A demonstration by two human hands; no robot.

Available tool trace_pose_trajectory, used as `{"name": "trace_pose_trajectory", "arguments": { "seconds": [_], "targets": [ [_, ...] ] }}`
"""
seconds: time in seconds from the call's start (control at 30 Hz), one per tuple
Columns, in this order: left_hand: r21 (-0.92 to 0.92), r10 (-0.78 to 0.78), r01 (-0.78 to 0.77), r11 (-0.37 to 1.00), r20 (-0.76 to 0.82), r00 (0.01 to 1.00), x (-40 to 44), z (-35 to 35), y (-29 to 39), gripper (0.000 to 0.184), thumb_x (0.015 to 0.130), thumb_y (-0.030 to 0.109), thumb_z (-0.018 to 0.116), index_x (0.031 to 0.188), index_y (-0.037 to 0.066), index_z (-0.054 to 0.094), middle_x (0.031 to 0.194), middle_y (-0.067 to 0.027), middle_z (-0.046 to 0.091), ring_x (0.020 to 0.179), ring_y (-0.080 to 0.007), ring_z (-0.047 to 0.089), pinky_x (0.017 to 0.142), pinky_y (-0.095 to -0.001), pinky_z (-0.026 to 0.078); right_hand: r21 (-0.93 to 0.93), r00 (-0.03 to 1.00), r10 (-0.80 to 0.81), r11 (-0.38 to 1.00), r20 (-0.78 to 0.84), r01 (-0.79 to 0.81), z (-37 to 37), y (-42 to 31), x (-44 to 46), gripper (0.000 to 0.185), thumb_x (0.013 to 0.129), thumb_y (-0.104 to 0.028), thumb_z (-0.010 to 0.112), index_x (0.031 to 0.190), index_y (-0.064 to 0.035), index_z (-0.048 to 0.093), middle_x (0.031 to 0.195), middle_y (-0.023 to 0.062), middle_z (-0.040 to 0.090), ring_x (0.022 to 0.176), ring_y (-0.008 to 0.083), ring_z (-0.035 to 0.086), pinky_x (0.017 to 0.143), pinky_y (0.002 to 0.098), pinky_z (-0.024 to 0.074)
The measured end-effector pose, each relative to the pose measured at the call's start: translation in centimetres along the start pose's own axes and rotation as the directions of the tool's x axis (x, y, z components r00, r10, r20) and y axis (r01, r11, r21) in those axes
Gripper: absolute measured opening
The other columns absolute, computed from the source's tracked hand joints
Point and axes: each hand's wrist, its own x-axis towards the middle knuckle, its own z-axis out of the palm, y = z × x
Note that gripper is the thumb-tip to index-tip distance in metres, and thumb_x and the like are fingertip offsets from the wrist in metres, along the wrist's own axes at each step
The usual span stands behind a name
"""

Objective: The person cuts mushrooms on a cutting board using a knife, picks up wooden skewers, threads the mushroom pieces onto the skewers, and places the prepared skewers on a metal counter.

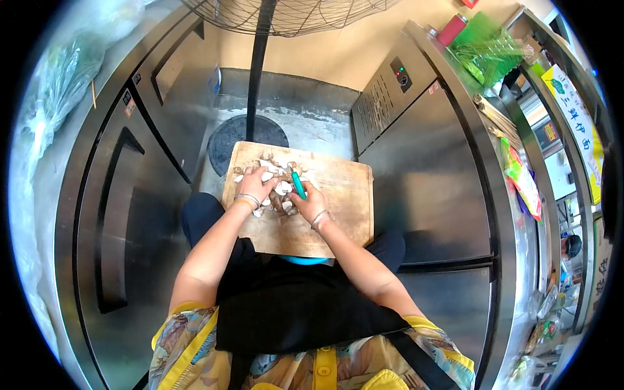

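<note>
Mushrooms [283,188] lie heaped on the left half of the cutting board [341,208]. Expected handling: light, somewhat soft, easily bruised or split, possibly slippery if damp. Take hold lightly at opposite sides of a cap, or by a firm stem. The green-handled tool [298,186] is likely light and rigid; hold it by the handle.

Left hand [258,185]: palm down over the heap at the board's left side, fingers bent and partly open; whether a piece is gripped cannot be determined. Right hand [312,203]: near board centre, digits closed around the handle, whose end projects toward the board's far edge. Both forearms reach across the board's near edge.
</note>
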Motion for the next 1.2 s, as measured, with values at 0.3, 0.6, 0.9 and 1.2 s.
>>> {"name": "trace_pose_trajectory", "arguments": {
  "seconds": [0.3,0.6,0.9,1.2],
  "targets": [
    [-0.284,0.045,-0.142,0.948,-0.325,0.945,-2.1,-0.7,-1.6,0.016,0.076,0.006,0.060,0.092,0.006,0.063,0.081,-0.0096,0.057,0.070,-0.0228,0.058,0.062,-0.0307,0.047,0.378,0.988,0.145,0.918,-0.046,-0.117,1.5,2.9,-1.5,0.014,0.081,-0.012,0.063,0.089,-0.0053,0.054,0.062,0.0002,0.053,0.045,0.0058,0.046,0.040,0.0216,0.0353],
    [-0.051,0.277,-0.335,0.941,-0.453,0.847,-0.7,-0.7,-0.9,0.019,0.077,0.003,0.058,0.096,0.005,0.062,0.091,-0.0103,0.057,0.082,-0.0252,0.059,0.070,-0.0336,0.047,0.415,0.947,0.321,0.858,0.029,-0.303,-2.2,4.7,-5.2,0.020,0.083,-0.014,0.061,0.098,-0.0040,0.053,0.067,0.0021,0.057,0.051,0.0081,0.053,0.047,0.0235,0.0450],
    [-0.371,0.045,-0.305,0.877,-0.568,0.822,-1.6,-0.4,-4.3,0.012,0.078,0.002,0.056,0.089,0.001,0.062,0.091,-0.0137,0.057,0.086,-0.0273,0.056,0.079,-0.0354,0.047,0.389,0.943,0.328,0.877,-0.058,-0.282,-10.7,3.7,-13.4,0.031,0.091,-0.026,0.051,0.116,-0.0095,0.044,0.075,0.0047,0.060,0.048,0.0105,0.053,0.047,0.0251,0.0468],
    [-0.353,0.027,-0.278,0.893,-0.575,0.818,-3.7,-1.8,-3.5,0.019,0.084,0.015,0.063,0.094,-0.001,0.062,0.090,-0.0147,0.061,0.085,-0.0260,0.058,0.078,-0.0346,0.049,0.148,0.629,0.146,0.988,-0.763,-0.051,-38.6,-12.8,-18.3,0.026,0.092,-0.024,0.048,0.111,-0.0074,0.041,0.080,0.0058,0.062,0.048,0.0077,0.050,0.045,0.0211,0.0427]
  ]
}}
